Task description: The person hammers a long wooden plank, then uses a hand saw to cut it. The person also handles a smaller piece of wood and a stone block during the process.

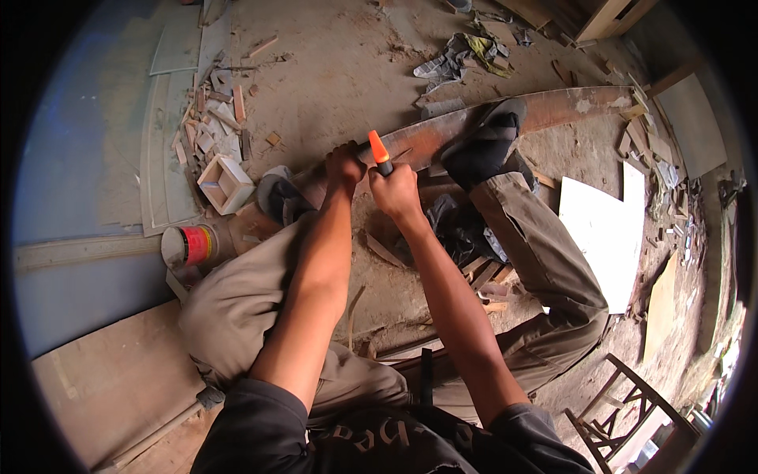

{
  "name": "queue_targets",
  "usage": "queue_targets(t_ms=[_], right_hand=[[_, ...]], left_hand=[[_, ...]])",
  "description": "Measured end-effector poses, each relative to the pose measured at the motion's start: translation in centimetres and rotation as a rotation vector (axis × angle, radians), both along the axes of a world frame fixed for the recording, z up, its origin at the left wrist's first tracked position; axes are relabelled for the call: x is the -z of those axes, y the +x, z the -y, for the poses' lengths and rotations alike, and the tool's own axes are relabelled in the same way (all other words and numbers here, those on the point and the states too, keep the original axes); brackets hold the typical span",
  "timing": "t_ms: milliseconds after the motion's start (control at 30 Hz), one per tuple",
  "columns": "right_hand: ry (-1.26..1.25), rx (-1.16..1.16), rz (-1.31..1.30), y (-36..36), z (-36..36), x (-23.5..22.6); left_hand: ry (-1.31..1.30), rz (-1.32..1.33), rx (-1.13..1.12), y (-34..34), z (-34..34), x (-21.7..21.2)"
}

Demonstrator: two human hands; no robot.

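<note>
A long reddish-brown wooden board (568, 110) runs across the floor in front of me, bowed by the lens. My left hand (345, 166) is closed at the board, its fingers curled and partly hidden. Close beside it, my right hand (395, 189) grips a tool with an orange and black handle (379, 148), the orange end tilted up. The tool's working end is hidden by my hand, so its kind does not show. My right foot in a dark sandal (497, 130) rests on the board; my left foot (278, 195) is near its other end.
A tub with a red and yellow label (197, 245) and a small open wooden box (226, 185) stand at left. Wood offcuts (207, 134) and crumpled plastic (450, 63) litter the floor. White sheets (604, 229) lie at right, near a dark wooden frame (632, 407).
</note>
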State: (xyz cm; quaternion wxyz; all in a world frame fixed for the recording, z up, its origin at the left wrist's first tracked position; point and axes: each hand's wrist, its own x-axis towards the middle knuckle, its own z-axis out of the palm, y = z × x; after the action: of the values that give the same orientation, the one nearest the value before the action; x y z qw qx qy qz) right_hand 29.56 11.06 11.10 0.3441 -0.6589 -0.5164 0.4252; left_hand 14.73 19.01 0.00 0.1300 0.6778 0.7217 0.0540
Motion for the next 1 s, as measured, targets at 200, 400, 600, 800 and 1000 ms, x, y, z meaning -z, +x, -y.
queue_targets(t_ms=[200,400,600,800,1000], right_hand=[[0.065,-0.072,-0.048,3.5,10.5,0.1],[-0.224,-0.040,-0.052,8.9,21.0,-6.2],[-0.179,-0.378,-0.213,1.4,19.8,-8.9],[-0.099,-0.121,-0.107,7.1,21.5,-5.6],[0.068,-0.016,-0.125,11.9,24.4,-5.1]], left_hand=[[-0.075,-0.042,-0.028,-0.2,0.8,-1.0],[0.100,0.057,-0.008,2.8,1.1,-0.4],[-0.055,-0.023,-0.044,-5.4,-2.5,5.9],[-0.185,-0.019,0.101,-0.8,0.0,-0.3],[0.211,-0.117,0.023,-0.5,2.4,0.8]])
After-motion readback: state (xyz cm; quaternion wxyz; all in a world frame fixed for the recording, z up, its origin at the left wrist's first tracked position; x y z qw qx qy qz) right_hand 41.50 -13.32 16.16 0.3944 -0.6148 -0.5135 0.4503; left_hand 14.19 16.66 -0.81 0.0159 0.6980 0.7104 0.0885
